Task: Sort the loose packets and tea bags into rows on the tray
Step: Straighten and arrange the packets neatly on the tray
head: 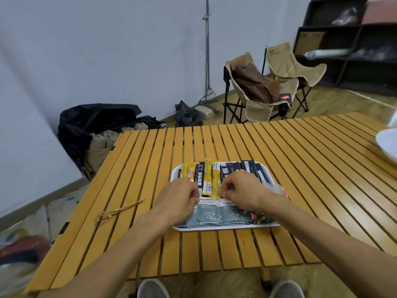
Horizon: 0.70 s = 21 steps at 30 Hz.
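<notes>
Far left, beside the slatted wooden table, a dark bag lies open on the floor with beige rolled bundles showing in it. On the table's left part lie a few thin bamboo skewers, well apart from the white tray.

The left hand hovers over the tray's left half, knuckles up and fingers curled in toward the palm; its fingertips are hidden, so whether they pinch a packet cannot be told. It sits just above the near ends of the yellow stick packets, which stand in a row along the tray's far left with black stick packets among them.

Below and between the two hands, grey-green tea bag sachets lie overlapping along the tray's near edge.

The right hand is also curled, thumb and forefinger drawn together near the lower end of a yellow stick; it appears to pinch something small there, though the exact thing is hard to make out. Behind it a row of dark packets fills the tray's far right, and a clear wrapper with red print lies at the right rim.

At the table's right edge sits a white dish. Beyond the table stand two beige folding chairs, one holding a brown bag
</notes>
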Each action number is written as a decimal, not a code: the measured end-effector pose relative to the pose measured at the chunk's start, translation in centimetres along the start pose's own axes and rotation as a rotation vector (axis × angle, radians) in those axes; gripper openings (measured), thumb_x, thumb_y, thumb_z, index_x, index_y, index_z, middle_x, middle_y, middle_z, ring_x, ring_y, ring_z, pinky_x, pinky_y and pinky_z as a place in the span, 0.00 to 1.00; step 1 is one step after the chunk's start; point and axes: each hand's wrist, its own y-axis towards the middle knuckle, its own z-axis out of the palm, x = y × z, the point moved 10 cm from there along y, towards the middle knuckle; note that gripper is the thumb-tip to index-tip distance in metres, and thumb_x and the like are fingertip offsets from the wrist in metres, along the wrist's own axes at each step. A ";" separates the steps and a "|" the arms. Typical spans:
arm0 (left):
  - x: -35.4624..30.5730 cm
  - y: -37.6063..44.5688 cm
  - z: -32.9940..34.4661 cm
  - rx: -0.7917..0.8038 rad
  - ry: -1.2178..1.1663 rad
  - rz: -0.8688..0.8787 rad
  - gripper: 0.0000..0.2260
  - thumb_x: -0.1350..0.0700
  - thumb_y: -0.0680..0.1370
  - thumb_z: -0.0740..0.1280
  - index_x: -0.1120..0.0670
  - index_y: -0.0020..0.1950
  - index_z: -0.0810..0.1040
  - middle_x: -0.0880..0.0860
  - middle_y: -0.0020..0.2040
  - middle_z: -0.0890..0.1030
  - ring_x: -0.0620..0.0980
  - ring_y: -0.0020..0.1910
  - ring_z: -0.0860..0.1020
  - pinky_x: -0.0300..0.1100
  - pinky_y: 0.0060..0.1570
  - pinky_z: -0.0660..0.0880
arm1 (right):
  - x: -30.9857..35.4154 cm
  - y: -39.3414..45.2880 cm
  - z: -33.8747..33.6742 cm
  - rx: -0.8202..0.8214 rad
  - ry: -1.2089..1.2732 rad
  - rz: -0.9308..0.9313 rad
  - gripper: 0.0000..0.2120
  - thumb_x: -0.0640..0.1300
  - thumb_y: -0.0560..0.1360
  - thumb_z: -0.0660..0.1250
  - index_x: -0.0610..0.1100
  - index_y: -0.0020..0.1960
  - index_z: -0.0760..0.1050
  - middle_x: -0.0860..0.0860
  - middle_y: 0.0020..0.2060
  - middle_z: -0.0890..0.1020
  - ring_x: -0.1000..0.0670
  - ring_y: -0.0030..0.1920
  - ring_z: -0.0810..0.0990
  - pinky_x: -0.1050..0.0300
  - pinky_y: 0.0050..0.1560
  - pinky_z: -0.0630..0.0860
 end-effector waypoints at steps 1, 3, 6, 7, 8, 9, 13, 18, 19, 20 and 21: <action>0.2 0.1 0.1 -0.005 0.001 0.001 0.04 0.53 0.77 0.71 0.47 0.42 0.81 0.40 0.39 0.76 0.41 0.42 0.76 0.38 0.42 0.70 | 0.1 -0.1 -0.1 -0.019 -0.019 -0.017 0.06 0.43 0.76 0.70 0.49 0.43 0.85 0.56 0.43 0.85 0.55 0.47 0.80 0.52 0.54 0.79; 0.5 0.2 0.2 -0.010 0.000 0.004 0.03 0.53 0.77 0.71 0.47 0.43 0.82 0.42 0.41 0.78 0.42 0.43 0.76 0.38 0.43 0.72 | 0.3 -0.3 0.0 -0.044 -0.075 -0.062 0.03 0.48 0.75 0.72 0.51 0.45 0.84 0.56 0.45 0.84 0.54 0.49 0.77 0.51 0.55 0.75; 0.5 0.2 0.2 -0.018 -0.014 0.010 0.02 0.53 0.77 0.71 0.47 0.44 0.82 0.44 0.43 0.79 0.43 0.44 0.77 0.40 0.44 0.74 | 0.5 -0.5 0.5 -0.044 -0.169 -0.103 0.05 0.53 0.74 0.73 0.53 0.47 0.84 0.57 0.46 0.83 0.55 0.48 0.75 0.51 0.54 0.72; 0.6 0.2 0.2 -0.018 -0.022 0.009 0.02 0.53 0.77 0.71 0.47 0.44 0.82 0.44 0.43 0.79 0.43 0.44 0.77 0.40 0.45 0.74 | 0.5 -0.5 0.6 -0.044 -0.178 -0.111 0.06 0.53 0.74 0.73 0.53 0.47 0.84 0.58 0.46 0.83 0.56 0.48 0.75 0.51 0.54 0.71; 0.8 0.1 0.0 -0.017 -0.033 0.006 0.02 0.53 0.77 0.71 0.47 0.44 0.82 0.44 0.44 0.79 0.42 0.44 0.76 0.40 0.45 0.74 | 0.4 -0.4 0.7 -0.044 -0.175 -0.115 0.05 0.53 0.74 0.72 0.52 0.47 0.84 0.58 0.46 0.83 0.56 0.48 0.75 0.51 0.54 0.70; 1.1 0.1 -0.4 -0.014 -0.043 0.000 0.03 0.53 0.77 0.70 0.46 0.44 0.82 0.44 0.44 0.78 0.42 0.44 0.76 0.40 0.45 0.74 | 0.4 -0.3 0.7 -0.045 -0.167 -0.119 0.05 0.53 0.74 0.73 0.52 0.46 0.83 0.59 0.45 0.82 0.56 0.48 0.75 0.52 0.55 0.69; 5.1 -1.0 -3.8 -0.078 -0.078 -0.111 0.03 0.55 0.77 0.70 0.47 0.44 0.81 0.42 0.42 0.78 0.40 0.42 0.75 0.40 0.43 0.73 | 0.1 -0.2 0.9 -0.012 -0.121 -0.115 0.05 0.53 0.73 0.73 0.52 0.45 0.82 0.59 0.43 0.83 0.57 0.48 0.77 0.54 0.56 0.69; 13.5 -4.7 -6.0 -0.070 0.058 -0.368 0.03 0.56 0.78 0.69 0.49 0.51 0.80 0.46 0.46 0.80 0.44 0.47 0.78 0.41 0.47 0.77 | 0.7 -0.4 0.4 -0.042 -0.118 -0.119 0.02 0.49 0.73 0.72 0.52 0.43 0.81 0.58 0.40 0.82 0.57 0.45 0.78 0.57 0.52 0.70; 14.5 -5.3 -5.6 -0.033 0.074 -0.397 0.04 0.57 0.78 0.68 0.49 0.51 0.80 0.47 0.46 0.80 0.45 0.48 0.78 0.42 0.49 0.77 | 0.8 -0.6 0.2 -0.056 -0.121 -0.123 0.02 0.49 0.72 0.71 0.51 0.42 0.81 0.58 0.39 0.82 0.57 0.45 0.77 0.57 0.50 0.69; 15.2 -5.7 -5.4 -0.006 0.089 -0.415 0.04 0.57 0.78 0.68 0.50 0.52 0.80 0.48 0.47 0.80 0.46 0.49 0.78 0.42 0.50 0.77 | 1.0 -0.8 0.1 -0.059 -0.131 -0.128 0.02 0.49 0.72 0.71 0.51 0.42 0.80 0.57 0.39 0.82 0.56 0.45 0.77 0.57 0.48 0.69; 15.6 -6.0 -5.2 0.007 0.105 -0.425 0.04 0.58 0.78 0.69 0.50 0.51 0.80 0.48 0.47 0.80 0.46 0.49 0.78 0.41 0.49 0.77 | 1.1 -1.0 0.1 -0.056 -0.143 -0.131 0.02 0.49 0.71 0.71 0.51 0.42 0.80 0.57 0.39 0.82 0.55 0.45 0.77 0.56 0.48 0.70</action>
